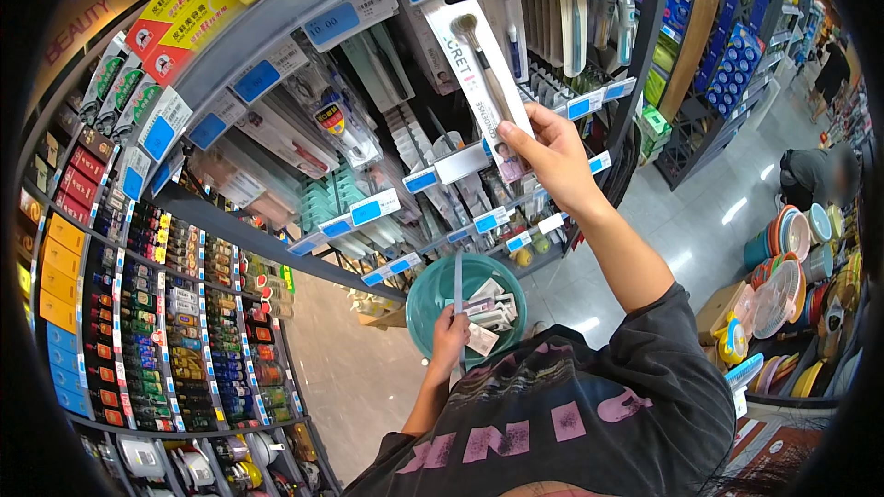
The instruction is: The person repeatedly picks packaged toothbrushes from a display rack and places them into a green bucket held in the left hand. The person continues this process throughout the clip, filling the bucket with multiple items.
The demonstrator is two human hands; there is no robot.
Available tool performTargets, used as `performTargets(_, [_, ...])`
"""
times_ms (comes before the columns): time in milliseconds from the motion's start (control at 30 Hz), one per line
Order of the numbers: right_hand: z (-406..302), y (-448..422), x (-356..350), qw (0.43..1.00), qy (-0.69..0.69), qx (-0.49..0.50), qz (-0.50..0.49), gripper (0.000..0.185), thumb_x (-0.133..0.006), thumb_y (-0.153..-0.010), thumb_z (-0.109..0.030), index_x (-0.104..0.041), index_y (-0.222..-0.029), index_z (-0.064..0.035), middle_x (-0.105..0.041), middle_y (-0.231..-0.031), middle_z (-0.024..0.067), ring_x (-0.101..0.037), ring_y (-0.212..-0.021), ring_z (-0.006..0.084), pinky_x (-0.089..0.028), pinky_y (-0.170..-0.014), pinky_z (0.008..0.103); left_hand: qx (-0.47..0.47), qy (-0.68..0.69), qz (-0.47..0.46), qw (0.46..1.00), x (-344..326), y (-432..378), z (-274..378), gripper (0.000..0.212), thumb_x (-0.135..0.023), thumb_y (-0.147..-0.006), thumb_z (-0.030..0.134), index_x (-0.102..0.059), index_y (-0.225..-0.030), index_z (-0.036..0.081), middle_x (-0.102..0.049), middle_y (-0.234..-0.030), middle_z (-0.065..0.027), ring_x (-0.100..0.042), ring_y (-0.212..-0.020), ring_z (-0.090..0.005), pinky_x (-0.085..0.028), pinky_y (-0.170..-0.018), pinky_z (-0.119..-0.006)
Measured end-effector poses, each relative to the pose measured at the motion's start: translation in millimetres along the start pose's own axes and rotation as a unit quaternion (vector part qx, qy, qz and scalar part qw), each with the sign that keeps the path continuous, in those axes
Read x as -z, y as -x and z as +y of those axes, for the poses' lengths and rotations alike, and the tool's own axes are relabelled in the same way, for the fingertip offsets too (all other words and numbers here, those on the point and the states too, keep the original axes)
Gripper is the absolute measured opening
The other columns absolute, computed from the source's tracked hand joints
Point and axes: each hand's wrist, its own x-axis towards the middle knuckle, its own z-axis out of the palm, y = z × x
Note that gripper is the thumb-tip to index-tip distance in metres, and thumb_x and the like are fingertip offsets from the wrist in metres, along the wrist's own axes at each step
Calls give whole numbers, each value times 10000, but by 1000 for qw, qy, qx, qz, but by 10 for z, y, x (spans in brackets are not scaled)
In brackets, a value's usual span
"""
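Observation:
My right hand grips the lower end of a packaged makeup brush on a white printed card. The package stands tilted in front of the hanging goods on the display rack. Lower down, my left hand is closed around the pale strap-like handle of a teal plastic basket. Inside that basket lie several small white packages. More brushes and small tools in clear packs hang left of my right hand, above rows of blue price tags.
A shelf of small bottles and boxes fills the left. Stacked plastic basins and baskets stand at the right, with a crouching person behind them. Yellow shoe-cream packs sit at upper left. A shiny tiled aisle floor runs along the right.

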Motion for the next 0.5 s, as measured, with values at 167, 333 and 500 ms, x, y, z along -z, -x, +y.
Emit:
performTargets(167, [95, 291, 139, 1000, 12, -17, 16, 223, -704, -951, -164, -655, -1102, -7, -661, -896, -9, -594, -786, 34, -486, -692, 203, -1, 6, -7, 1000, -4, 5, -16, 239, -520, -982, 120, -556, -1185, -1, -436, -706, 38, -378, -537, -35, -287, -446, -211])
performTargets(333, [122, 504, 226, 1000, 9, -9, 27, 208, -703, -950, -143, -644, -1092, -3, -651, -878, -12, -585, -777, 31, -479, -679, 203, 1, -1, -7, 1000, -34, -6, 1, 235, -521, -981, 124, -553, -1179, 2, -426, -703, 44, -373, -534, -30, -288, -445, -206])
performTargets(500, [208, 620, 286, 997, 41, 61, 18, 156, -726, -920, -103, -662, -1013, 5, -626, -898, 4, -583, -788, 53, -473, -673, 221, 5, -11, -20, 1000, -24, -34, -1, 231, -508, -996, 136, -551, -1190, 17, -442, -711, 31, -381, -543, -43, -304, -463, -211])
